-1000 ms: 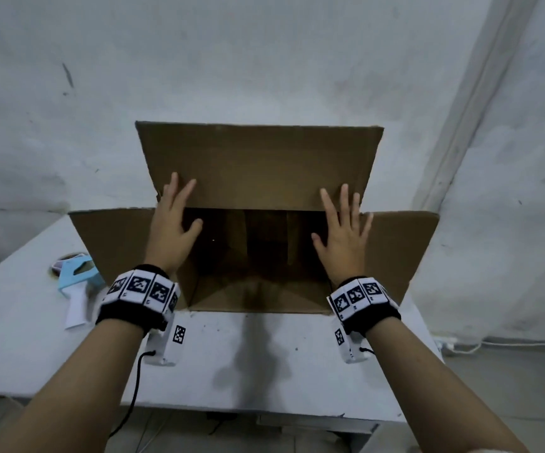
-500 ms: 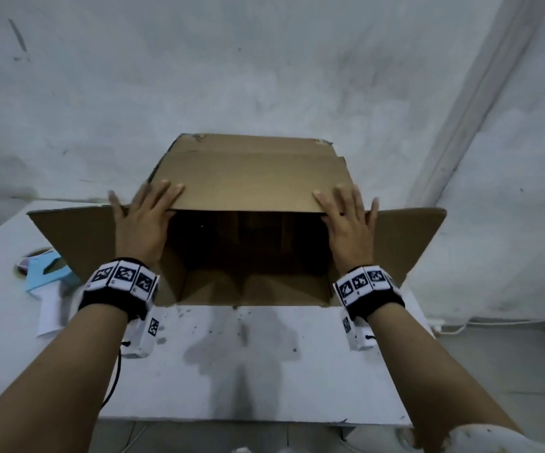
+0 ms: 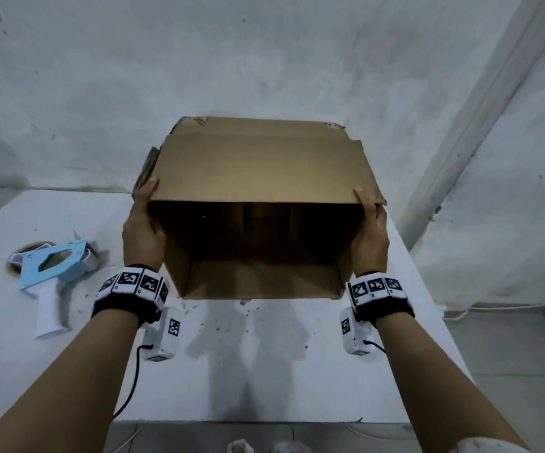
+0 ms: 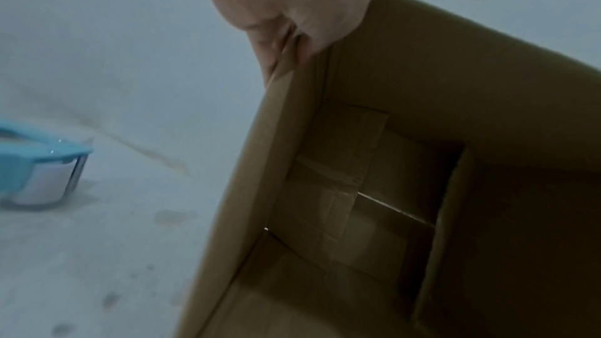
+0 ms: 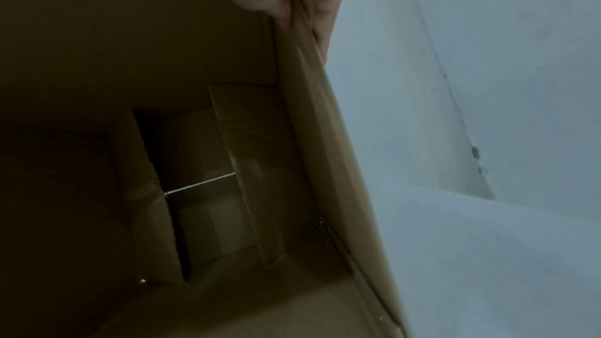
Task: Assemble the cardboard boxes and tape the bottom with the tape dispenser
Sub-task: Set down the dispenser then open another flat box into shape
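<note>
The left hand (image 3: 143,231) grips the left side wall of the brown cardboard box (image 3: 258,168): its thumb lies over the top panel at the near left corner, and the left wrist view shows the wall's open edge wedged between thumb and palm. The remaining fingers lie on the outer face of that wall, hidden from the head camera. The right hand (image 3: 370,238) mirrors this on the right side wall, thumb hooked over the top panel's near right corner and the cardboard edge pinched between thumb and palm in the right wrist view; how its other fingers lie cannot be told.

The box lies on its side at the middle of the white table (image 3: 264,371), towards the far edge, with its open end facing the person and its lower wall on the table top. Both wrist views look into the dim interior, where the folded flaps at the far end meet with a thin slit of light between them.

Each wrist carries a black band with white marker tiles (image 3: 132,282), and a small white camera unit hangs below it with a black cable.

A light blue tape dispenser with a white handle (image 3: 52,273) lies flat near the left edge of the table, well apart from the box. A grey-white wall (image 3: 264,60) rises behind the table.
</note>
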A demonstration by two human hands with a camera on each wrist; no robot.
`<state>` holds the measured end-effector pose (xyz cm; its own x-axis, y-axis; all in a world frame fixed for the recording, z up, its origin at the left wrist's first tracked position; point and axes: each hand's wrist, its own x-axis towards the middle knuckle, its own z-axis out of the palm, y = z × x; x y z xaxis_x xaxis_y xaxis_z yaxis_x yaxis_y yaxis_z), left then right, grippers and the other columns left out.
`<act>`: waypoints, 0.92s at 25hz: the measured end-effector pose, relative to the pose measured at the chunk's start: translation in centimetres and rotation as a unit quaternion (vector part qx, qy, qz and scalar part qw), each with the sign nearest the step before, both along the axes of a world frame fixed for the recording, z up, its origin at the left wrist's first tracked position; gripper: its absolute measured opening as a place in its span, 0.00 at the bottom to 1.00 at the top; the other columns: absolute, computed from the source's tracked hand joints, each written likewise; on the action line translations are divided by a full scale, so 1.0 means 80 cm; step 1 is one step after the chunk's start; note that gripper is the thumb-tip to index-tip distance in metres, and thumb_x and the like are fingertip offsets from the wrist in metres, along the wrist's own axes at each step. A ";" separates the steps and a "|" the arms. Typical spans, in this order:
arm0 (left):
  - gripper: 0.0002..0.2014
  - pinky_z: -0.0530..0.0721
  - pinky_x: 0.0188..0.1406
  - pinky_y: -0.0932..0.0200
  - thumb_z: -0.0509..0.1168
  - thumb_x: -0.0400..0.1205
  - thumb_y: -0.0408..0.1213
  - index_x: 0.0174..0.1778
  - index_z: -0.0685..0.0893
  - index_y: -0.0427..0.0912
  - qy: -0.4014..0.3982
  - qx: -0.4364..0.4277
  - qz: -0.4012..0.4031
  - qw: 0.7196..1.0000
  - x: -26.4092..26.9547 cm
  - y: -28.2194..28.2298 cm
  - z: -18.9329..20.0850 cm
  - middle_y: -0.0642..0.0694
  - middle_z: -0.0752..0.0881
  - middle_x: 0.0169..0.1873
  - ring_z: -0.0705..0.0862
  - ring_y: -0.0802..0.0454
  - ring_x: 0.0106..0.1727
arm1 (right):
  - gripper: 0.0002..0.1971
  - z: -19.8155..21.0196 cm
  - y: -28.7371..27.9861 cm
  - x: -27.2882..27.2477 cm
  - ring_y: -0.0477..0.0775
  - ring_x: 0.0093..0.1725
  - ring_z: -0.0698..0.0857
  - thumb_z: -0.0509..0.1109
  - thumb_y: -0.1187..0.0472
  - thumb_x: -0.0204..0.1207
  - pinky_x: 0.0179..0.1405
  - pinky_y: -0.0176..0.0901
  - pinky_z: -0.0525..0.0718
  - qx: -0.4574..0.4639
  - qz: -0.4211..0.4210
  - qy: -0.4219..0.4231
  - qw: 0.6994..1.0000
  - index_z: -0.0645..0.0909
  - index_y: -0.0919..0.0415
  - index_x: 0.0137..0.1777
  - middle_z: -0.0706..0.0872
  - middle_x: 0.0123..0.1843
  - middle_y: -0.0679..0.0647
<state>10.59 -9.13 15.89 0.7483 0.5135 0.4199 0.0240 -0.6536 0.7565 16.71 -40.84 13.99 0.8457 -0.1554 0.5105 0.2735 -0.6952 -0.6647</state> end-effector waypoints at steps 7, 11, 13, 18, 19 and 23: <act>0.35 0.79 0.47 0.39 0.52 0.73 0.20 0.74 0.68 0.54 0.026 0.105 -0.027 0.994 0.010 0.020 0.091 0.20 0.83 0.43 0.82 0.25 0.44 | 0.39 0.099 -0.019 0.029 0.71 0.44 0.81 0.49 0.82 0.70 0.45 0.57 0.78 -0.097 0.026 0.009 0.995 0.65 0.47 0.76 0.80 0.48 0.71; 0.32 0.78 0.52 0.36 0.51 0.84 0.28 0.81 0.52 0.58 0.041 0.102 -0.023 0.994 0.024 0.031 0.109 0.21 0.83 0.53 0.83 0.23 0.50 | 0.38 0.156 -0.020 0.052 0.62 0.39 0.77 0.49 0.79 0.70 0.39 0.48 0.72 -0.149 0.070 0.075 0.984 0.64 0.44 0.75 0.78 0.43 0.63; 0.33 0.77 0.59 0.37 0.52 0.86 0.31 0.82 0.43 0.52 0.029 0.038 -0.031 0.998 0.022 0.028 0.086 0.27 0.78 0.67 0.81 0.24 0.59 | 0.37 0.161 -0.008 0.068 0.66 0.42 0.80 0.49 0.78 0.70 0.40 0.46 0.71 -0.143 0.055 0.097 0.984 0.65 0.41 0.73 0.80 0.47 0.66; 0.20 0.75 0.55 0.38 0.50 0.87 0.37 0.75 0.59 0.38 0.180 -0.011 0.023 0.983 -0.003 0.008 0.013 0.19 0.80 0.58 0.79 0.22 0.58 | 0.35 0.171 0.000 0.091 0.71 0.50 0.83 0.48 0.74 0.76 0.41 0.49 0.70 -0.154 0.032 0.126 0.979 0.57 0.40 0.77 0.81 0.51 0.71; 0.18 0.75 0.54 0.38 0.49 0.87 0.37 0.71 0.61 0.35 0.186 -0.002 0.032 0.982 -0.001 0.006 0.013 0.19 0.80 0.56 0.80 0.22 0.56 | 0.36 0.170 0.000 0.090 0.68 0.47 0.82 0.48 0.73 0.77 0.42 0.51 0.70 -0.159 0.048 0.118 0.979 0.51 0.40 0.80 0.79 0.47 0.69; 0.15 0.75 0.56 0.36 0.49 0.87 0.34 0.68 0.61 0.31 0.194 0.025 0.047 0.980 0.024 0.014 0.026 0.18 0.79 0.56 0.78 0.22 0.58 | 0.36 0.113 0.003 0.066 0.57 0.35 0.79 0.51 0.68 0.82 0.40 0.49 0.74 -0.077 0.073 0.103 0.989 0.34 0.47 0.81 0.74 0.38 0.57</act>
<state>12.53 -8.04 17.98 0.8065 0.5743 0.1406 0.3654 -0.6711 0.6451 21.95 -40.59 23.07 0.9422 0.0422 0.3324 0.2477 -0.7558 -0.6061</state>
